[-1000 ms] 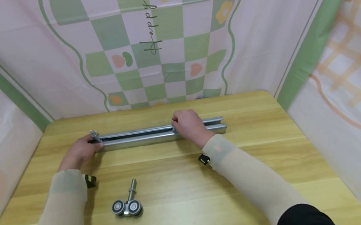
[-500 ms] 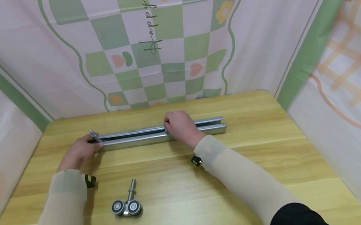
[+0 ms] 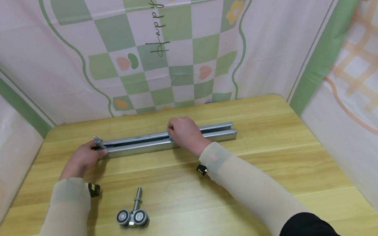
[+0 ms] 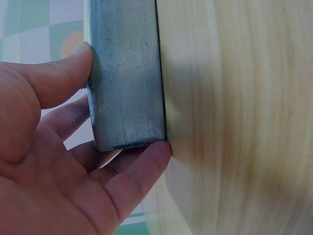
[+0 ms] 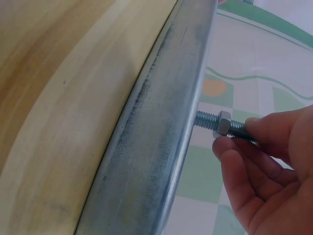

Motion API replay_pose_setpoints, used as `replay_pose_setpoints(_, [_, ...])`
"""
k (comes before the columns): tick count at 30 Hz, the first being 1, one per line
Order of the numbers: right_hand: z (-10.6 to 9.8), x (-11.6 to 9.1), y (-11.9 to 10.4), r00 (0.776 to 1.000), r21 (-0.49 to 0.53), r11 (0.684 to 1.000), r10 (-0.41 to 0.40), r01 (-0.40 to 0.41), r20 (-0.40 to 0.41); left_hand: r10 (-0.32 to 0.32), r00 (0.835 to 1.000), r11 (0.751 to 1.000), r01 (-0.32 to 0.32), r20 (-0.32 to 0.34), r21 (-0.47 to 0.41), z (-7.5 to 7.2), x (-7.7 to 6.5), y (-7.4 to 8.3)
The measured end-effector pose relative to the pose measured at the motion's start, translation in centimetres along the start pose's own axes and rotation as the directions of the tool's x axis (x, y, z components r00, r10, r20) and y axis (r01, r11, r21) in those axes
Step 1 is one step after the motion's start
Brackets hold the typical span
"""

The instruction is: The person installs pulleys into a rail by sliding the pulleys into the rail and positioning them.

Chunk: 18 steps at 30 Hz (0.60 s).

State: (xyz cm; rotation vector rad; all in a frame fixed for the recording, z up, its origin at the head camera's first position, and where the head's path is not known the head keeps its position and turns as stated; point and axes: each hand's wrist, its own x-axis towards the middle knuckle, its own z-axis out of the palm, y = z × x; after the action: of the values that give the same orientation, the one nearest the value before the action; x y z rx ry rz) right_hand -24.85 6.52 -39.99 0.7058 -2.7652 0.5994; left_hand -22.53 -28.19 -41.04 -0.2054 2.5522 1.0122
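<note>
A galvanized metal track (image 3: 143,149) lies across the far part of the table, its slot facing up. My left hand (image 3: 83,158) grips its left end; in the left wrist view the thumb lies on the upper edge and fingers curl around the end of the track (image 4: 127,78). Beside that hand a threaded bolt (image 3: 98,141) sticks up from the slot. Near the track's middle, my right hand (image 3: 186,134) pinches another upright bolt (image 5: 208,120) that carries a hex nut (image 5: 224,123). Whatever this bolt joins inside the track is hidden.
A loose trolley roller (image 3: 132,218) with wheels and a threaded bolt lies on the wooden table (image 3: 191,195), nearer the front and left of centre. Patterned cloth (image 3: 202,46) hangs behind the table and along both sides.
My right hand has slid leftward along the track, bringing the pinched bolt with it. The left hand, the track and the loose trolley roller have stayed in place.
</note>
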Motion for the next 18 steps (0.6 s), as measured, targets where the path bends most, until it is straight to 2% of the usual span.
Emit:
replay_pose_setpoints(8, [0.1,-0.2,0.0,1.0,0.014,1.0,0.016,-0.016,0.0,-0.005,1.0,0.999,0.005,0.011,0.039,-0.2,0.0,0.0])
replay_pose_setpoints(15, [-0.5,-0.3,0.0,0.996,0.063,0.997,0.048,-0.053,0.068,0.0,1.0,0.999,-0.001,0.017,0.053,-0.2,0.1,-0.1])
replay_pose_setpoints(18, [-1.0,-0.4,-0.1,0.989,0.1,0.989,0.096,-0.107,0.11,0.002,1.0,0.999,-0.002,0.02,0.041,-0.2,0.1,-0.1])
